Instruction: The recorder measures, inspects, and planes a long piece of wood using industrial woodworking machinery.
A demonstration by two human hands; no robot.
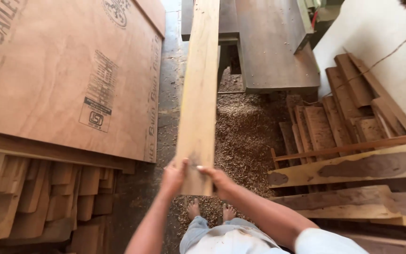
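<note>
A long, pale wooden plank (199,89) runs away from me, its far end resting on the metal table of a woodworking machine (271,42). My left hand (172,176) grips the plank's near end on its left edge. My right hand (218,178) grips the same end on the right edge, thumb on top. The near end hangs at about waist height above my bare feet.
A large plywood sheet (66,75) lies on stacked timber blocks (34,197) at left. Planks and offcuts (353,141) lean and pile up at right against a white wall. Wood shavings (245,136) cover the floor under the machine.
</note>
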